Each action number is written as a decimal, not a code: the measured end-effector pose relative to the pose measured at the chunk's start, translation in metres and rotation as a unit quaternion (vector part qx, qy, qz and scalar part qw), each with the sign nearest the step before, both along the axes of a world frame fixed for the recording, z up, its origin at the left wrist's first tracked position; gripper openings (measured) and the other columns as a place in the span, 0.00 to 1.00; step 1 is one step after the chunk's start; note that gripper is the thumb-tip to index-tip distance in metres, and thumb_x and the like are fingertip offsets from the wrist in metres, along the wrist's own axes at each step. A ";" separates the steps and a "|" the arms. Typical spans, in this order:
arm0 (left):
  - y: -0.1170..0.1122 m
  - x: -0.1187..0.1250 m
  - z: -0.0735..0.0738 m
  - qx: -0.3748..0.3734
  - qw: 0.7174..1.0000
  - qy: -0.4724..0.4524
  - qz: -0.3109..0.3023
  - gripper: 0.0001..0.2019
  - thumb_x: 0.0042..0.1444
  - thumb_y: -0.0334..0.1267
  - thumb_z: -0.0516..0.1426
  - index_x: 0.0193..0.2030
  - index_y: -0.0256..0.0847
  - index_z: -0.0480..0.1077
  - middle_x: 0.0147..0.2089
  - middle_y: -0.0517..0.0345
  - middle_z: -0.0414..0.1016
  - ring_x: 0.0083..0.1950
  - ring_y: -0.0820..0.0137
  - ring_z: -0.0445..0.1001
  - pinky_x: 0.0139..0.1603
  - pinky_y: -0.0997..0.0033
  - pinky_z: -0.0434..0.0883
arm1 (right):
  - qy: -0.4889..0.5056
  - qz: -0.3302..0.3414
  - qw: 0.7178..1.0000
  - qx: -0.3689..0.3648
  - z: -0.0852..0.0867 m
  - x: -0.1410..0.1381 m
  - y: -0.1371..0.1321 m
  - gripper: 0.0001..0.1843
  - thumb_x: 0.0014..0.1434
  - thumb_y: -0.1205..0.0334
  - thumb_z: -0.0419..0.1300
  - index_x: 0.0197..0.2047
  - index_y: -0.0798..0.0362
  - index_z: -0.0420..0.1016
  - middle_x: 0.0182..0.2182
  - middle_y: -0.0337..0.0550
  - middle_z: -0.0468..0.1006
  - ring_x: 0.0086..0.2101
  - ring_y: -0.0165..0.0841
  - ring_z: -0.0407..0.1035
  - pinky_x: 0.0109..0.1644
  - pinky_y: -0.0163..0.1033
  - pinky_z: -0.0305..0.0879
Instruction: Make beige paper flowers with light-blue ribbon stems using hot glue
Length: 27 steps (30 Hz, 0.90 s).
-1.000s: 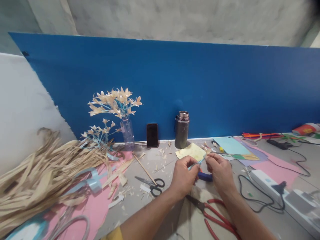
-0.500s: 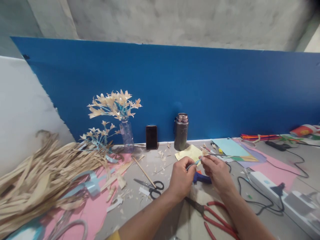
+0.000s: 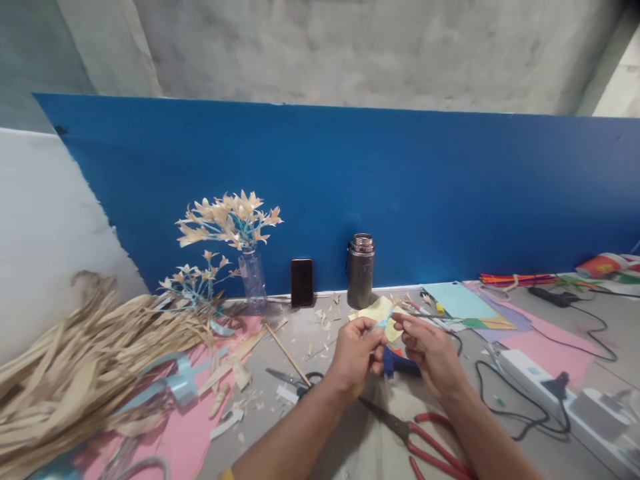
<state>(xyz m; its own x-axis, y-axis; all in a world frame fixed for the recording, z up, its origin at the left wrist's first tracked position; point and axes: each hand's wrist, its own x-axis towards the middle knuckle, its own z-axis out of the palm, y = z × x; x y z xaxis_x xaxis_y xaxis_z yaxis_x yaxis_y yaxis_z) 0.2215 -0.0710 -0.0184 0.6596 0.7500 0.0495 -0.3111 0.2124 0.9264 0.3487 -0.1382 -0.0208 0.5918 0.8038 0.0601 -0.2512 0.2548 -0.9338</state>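
My left hand (image 3: 354, 355) and my right hand (image 3: 433, 352) meet above the grey table, fingers pinched together. Between their fingertips is a small light-blue stem with a tan paper piece (image 3: 385, 324). Each hand pinches one end of it. Just below the hands lies a blue glue gun (image 3: 400, 364). Red-handled pliers (image 3: 425, 437) lie under my right forearm, and black-handled scissors (image 3: 295, 380) lie left of my left wrist.
A vase of tan paper flowers (image 3: 235, 223), a dark phone (image 3: 302, 283) and a metal flask (image 3: 361, 271) stand against the blue board. Dried tan strips (image 3: 75, 367) are heaped at left on pink paper. Coloured sheets, cables and a power strip (image 3: 540, 370) lie at right.
Both hands have drifted slightly left and nearer to me, still pinching the small blue stem. The camera has tipped up a little, so the table sits lower in view.
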 end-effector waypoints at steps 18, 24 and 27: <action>0.000 0.001 0.000 -0.027 0.999 -0.042 0.003 0.16 0.46 0.43 0.67 0.29 0.37 0.65 0.23 0.63 0.70 0.16 0.82 0.59 0.13 0.82 0.55 | -0.089 0.032 0.995 -0.003 -0.003 -0.006 0.003 0.24 0.50 0.40 0.68 0.25 0.53 0.70 0.16 0.29 0.58 0.18 0.23 0.47 0.21 0.31 0.44; -0.002 0.002 0.001 0.044 0.996 0.017 0.080 0.13 0.46 0.42 0.65 0.30 0.39 0.66 0.22 0.64 0.71 0.15 0.80 0.60 0.13 0.80 0.56 | -0.057 0.087 0.995 0.003 -0.004 -0.006 0.003 0.23 0.47 0.43 0.71 0.27 0.54 0.72 0.17 0.30 0.61 0.18 0.22 0.48 0.21 0.31 0.45; -0.004 0.002 0.001 0.066 0.993 0.042 0.089 0.10 0.47 0.40 0.63 0.30 0.38 0.67 0.17 0.67 0.66 0.14 0.79 0.59 0.13 0.80 0.56 | -0.081 0.089 0.993 0.006 -0.004 -0.008 0.002 0.21 0.47 0.45 0.72 0.26 0.55 0.74 0.16 0.30 0.64 0.18 0.23 0.51 0.22 0.31 0.48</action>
